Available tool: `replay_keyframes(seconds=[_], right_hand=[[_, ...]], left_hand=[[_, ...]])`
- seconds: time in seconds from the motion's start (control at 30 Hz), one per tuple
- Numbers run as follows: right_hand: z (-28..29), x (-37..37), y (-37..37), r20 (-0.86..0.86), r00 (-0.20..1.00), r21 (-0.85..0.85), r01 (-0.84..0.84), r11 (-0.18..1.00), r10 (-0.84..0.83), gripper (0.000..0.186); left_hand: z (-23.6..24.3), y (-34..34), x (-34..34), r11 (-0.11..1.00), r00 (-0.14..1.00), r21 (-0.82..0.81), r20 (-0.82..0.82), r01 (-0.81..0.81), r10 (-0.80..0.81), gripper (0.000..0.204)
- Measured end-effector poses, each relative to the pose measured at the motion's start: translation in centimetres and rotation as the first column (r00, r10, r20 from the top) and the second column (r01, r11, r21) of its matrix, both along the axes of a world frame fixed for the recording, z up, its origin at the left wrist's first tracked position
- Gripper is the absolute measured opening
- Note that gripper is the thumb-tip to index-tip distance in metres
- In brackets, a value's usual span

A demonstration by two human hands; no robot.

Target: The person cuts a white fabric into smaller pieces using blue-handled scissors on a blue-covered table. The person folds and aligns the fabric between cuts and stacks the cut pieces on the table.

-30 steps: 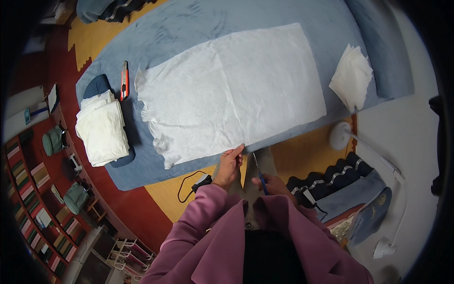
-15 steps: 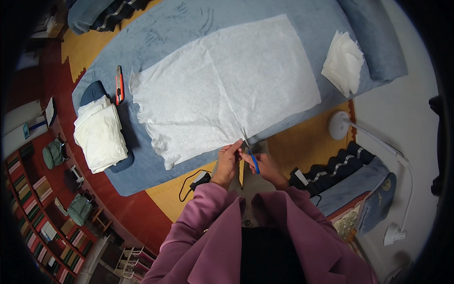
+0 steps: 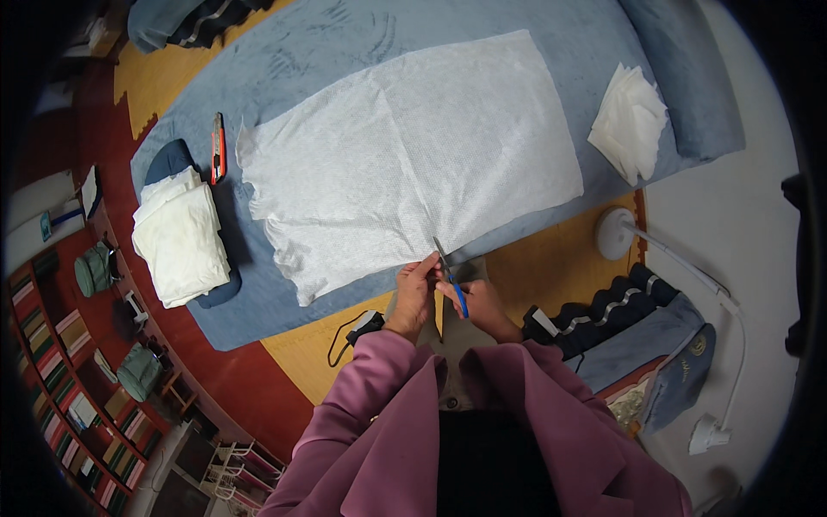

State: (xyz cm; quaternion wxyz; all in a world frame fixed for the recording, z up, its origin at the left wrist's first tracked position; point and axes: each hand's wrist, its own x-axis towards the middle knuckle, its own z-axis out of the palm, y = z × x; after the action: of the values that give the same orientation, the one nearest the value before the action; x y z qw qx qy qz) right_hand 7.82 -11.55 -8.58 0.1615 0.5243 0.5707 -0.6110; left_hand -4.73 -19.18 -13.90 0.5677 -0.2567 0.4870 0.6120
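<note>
1. White cloth [image 3: 413, 164]: spread across the middle of the blue-covered bed [image 3: 353, 34].
2. Scissors [image 3: 461, 299]: at the bed's near edge, blades on the cloth.
3. Left hand [image 3: 415, 295]: same edge, thumb and fingers pinched together on the cloth.
4. Right hand [image 3: 485, 308]: just off that edge, fingers curled round the scissors' blue handles.
5. Red cutter [image 3: 219, 151]: toward the bed's left end.
6. White pieces [image 3: 631, 125]: near its right end.

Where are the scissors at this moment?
In the head view, the scissors are in the right hand, just right of the left hand, at the white sheet's near edge.
</note>
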Motion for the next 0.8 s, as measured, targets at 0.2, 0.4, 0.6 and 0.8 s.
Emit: replay_keyframes(seconds=[0.2, 0.4, 0.6, 0.8], right_hand=[[0.7, -0.5, 1.3, -0.057, 0.996, -0.213, 0.05, 0.976, -0.064, 0.07], [1.4, -1.9, 1.9, -0.104, 0.994, -0.229, 0.014, 0.973, -0.039, 0.074], [1.1, -1.3, 1.7, 0.001, 1.0, -0.138, 0.0, 0.99, 0.0, 0.072], [0.7, -1.0, 1.1, 0.001, 0.999, -0.11, 0.048, 0.993, -0.048, 0.066]], left_hand=[[0.5, 0.2, 0.2, 1.0, 0.999, 0.002, 0.032, 0.021, -0.021, 0.022], [1.4, 0.3, 0.1, 0.997, 0.999, 0.078, 0.044, 0.014, -0.018, 0.023], [0.9, 0.1, 0.3, 0.998, 1.0, 0.063, 0.027, -0.018, 0.017, 0.023], [0.8, 0.1, 0.3, 0.996, 1.0, 0.091, 0.023, 0.004, -0.006, 0.023]])
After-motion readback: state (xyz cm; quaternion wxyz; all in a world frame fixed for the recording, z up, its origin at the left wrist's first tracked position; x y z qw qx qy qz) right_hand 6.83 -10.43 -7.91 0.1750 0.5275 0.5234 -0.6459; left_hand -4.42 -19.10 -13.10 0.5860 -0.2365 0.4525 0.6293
